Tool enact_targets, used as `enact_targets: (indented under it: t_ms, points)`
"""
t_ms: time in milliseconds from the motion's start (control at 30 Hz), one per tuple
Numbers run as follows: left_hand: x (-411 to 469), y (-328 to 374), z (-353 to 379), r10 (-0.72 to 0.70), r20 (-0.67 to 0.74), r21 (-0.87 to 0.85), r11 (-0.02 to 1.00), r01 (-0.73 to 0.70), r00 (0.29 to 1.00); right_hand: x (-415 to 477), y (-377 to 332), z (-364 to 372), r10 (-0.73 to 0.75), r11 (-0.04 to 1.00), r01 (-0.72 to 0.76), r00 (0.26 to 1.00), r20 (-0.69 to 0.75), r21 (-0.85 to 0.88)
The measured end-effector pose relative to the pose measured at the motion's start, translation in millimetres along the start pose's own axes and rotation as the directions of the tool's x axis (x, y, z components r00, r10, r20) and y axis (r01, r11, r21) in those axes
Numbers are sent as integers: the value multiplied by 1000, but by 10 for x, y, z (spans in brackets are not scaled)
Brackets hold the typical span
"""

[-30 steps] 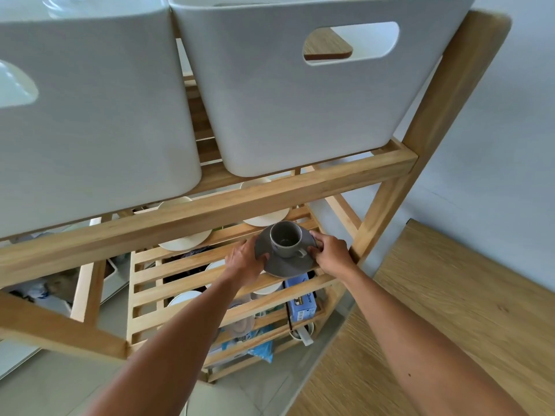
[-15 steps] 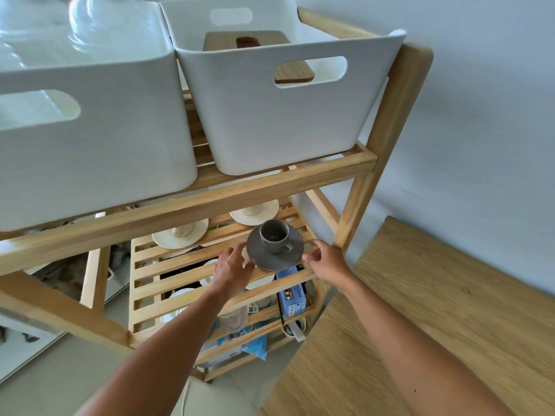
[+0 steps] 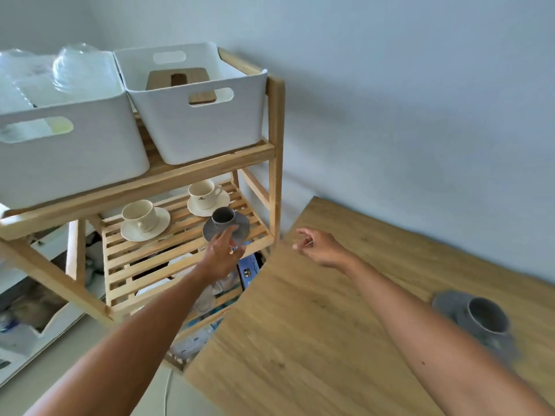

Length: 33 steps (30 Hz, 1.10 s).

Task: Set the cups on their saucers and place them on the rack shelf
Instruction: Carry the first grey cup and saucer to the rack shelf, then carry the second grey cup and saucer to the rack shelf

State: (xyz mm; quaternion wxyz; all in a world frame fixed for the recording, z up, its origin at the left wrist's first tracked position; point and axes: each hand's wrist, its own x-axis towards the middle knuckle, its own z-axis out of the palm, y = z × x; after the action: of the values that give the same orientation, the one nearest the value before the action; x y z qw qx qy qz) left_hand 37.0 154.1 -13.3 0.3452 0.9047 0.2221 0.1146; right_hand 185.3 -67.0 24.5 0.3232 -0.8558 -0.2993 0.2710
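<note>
A grey cup (image 3: 223, 217) stands on its grey saucer (image 3: 241, 227) at the front right of the wooden rack's middle shelf (image 3: 180, 250). My left hand (image 3: 222, 253) hovers just in front of that saucer, fingers spread and overlapping its front edge; it holds nothing. My right hand (image 3: 318, 246) is off the rack, above the table's near corner, loosely curled and empty. A second grey cup (image 3: 486, 318) sits on a grey saucer (image 3: 450, 304) on the table at the right, blurred.
Two cream cups on saucers (image 3: 141, 217) (image 3: 205, 195) stand further back on the same shelf. Two white bins (image 3: 195, 109) (image 3: 66, 139) fill the top shelf. Lower shelves hold a blue box (image 3: 249, 270) and clutter. The wooden table (image 3: 315, 325) adjoins the rack.
Both hands have let go of the grey cup and saucer, which now rest on the shelf. My right hand has pulled back over the table, and my view has risen and backed away.
</note>
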Motion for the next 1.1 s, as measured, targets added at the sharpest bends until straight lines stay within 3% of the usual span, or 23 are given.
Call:
enact_targets:
  t_ms: [333,633,967,1100]
  points:
    - [-311,1409,979,171,172,-120,981,-152,970,-1233,779,-932,42,999,-42,976,-214,4]
    - [-562,2435,1939,289,299,-227,947,-227,909,-2358,1671,-1570,190,980,-149,895,-404,131]
    - [-712,2877,2651,322,418,-165,947,-277,850,-3022,2540,-1648,370,927,-299,822,-434,225]
    - [-738,2785,2869,256,443,-98,966,-238,859,-2989,2813,-1478,423,904,-349,811,-403,246]
